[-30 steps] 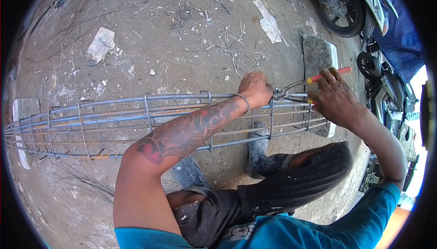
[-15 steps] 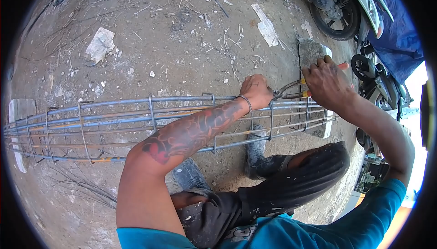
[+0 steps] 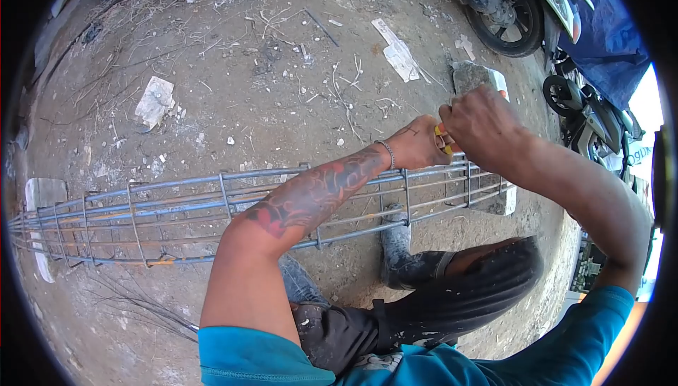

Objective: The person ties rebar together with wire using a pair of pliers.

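Right hand: the right hand (image 3: 480,126) is clenched over a pincer tool with red and yellow handle grips (image 3: 442,139); only the yellow tips and a sliver of red show past the fingers.
Left hand: the left hand (image 3: 417,144) grips the top bar of the long grey steel rebar cage (image 3: 212,206), touching the right hand.
Cage: it lies lengthwise across the bare dirt ground (image 3: 268,89), under both hands, its right end resting on a grey concrete block (image 3: 480,79).
Writing: none can be read.
Around: dark rubber boots (image 3: 402,252) stand beneath the cage; parked motorbikes (image 3: 522,4) stand at the upper right; a white paper scrap (image 3: 155,100) lies well apart.
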`<state>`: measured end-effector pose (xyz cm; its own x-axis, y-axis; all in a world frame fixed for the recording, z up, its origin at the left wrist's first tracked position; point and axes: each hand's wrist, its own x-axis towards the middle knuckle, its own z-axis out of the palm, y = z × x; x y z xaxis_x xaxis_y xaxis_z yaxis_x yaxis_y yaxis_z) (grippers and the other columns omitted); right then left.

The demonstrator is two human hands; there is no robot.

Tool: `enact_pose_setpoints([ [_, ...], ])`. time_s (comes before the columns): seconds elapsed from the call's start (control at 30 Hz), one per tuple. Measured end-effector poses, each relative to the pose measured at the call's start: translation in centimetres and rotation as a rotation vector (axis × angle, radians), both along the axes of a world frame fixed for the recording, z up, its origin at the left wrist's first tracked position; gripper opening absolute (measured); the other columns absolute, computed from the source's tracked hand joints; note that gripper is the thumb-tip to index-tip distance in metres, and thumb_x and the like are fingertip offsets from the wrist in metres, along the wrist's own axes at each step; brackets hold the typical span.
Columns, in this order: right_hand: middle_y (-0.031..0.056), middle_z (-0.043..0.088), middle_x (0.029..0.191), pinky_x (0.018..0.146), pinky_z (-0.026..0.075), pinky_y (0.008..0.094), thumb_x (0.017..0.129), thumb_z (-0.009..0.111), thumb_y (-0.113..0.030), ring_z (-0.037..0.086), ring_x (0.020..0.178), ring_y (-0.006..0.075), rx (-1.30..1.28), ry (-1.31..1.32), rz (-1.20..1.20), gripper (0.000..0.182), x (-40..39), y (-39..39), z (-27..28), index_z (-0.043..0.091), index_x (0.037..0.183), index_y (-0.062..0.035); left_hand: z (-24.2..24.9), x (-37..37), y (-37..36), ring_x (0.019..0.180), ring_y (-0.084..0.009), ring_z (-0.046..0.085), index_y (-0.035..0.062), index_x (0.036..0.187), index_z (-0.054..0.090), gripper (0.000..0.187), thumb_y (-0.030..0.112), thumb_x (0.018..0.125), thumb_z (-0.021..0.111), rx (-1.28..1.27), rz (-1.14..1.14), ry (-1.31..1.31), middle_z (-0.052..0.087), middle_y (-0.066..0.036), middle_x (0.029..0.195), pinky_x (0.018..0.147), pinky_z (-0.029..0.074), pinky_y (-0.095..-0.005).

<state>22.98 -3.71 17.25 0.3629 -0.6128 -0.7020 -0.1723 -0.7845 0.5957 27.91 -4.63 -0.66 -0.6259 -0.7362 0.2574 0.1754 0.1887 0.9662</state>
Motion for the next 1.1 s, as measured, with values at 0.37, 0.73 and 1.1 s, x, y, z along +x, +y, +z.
enact_pose_setpoints([
  [0.37,0.0073,0.07,0.084,0.077,0.054,0.033,0.077,0.073,-0.015,0.069,0.089,0.0213,0.091,0.062,-0.032,0.011,2.2,1.0,1.8,0.072,0.084,-0.0067,-0.7,-0.6,0.1,0.063,-0.0216,0.06,0.0015,0.08,0.062,0.025,0.025,0.074,0.07,-0.179,0.038,0.258,0.062,-0.009,0.068,0.063,0.047,-0.0351],
  [0.73,0.0031,0.066,0.086,0.079,0.047,0.0329,0.086,0.062,-0.018,0.064,0.082,0.0178,-0.224,-0.003,0.2,0.016,-1.7,2.6,0.4,0.065,0.098,-0.0072,2.2,1.3,-0.4,0.055,-0.0163,0.059,-0.0013,0.062,0.06,0.046,0.039,0.064,0.082,-0.171,-0.053,-0.065,0.06,-0.01,0.057,0.055,0.048,-0.0314],
  [1.1,0.0202,0.027,0.138,0.109,0.036,0.045,0.064,0.085,-0.038,0.038,0.129,0.0359,-0.068,-1.502,-0.437,0.106,-6.9,-0.3,-0.3,0.022,0.144,-0.0096,2.4,-1.8,0.9,0.061,-0.0316,0.064,-0.0035,0.066,0.062,0.031,0.024,0.077,0.07,0.319,0.513,-0.046,0.06,-0.022,0.063,0.06,0.049,-0.0396],
])
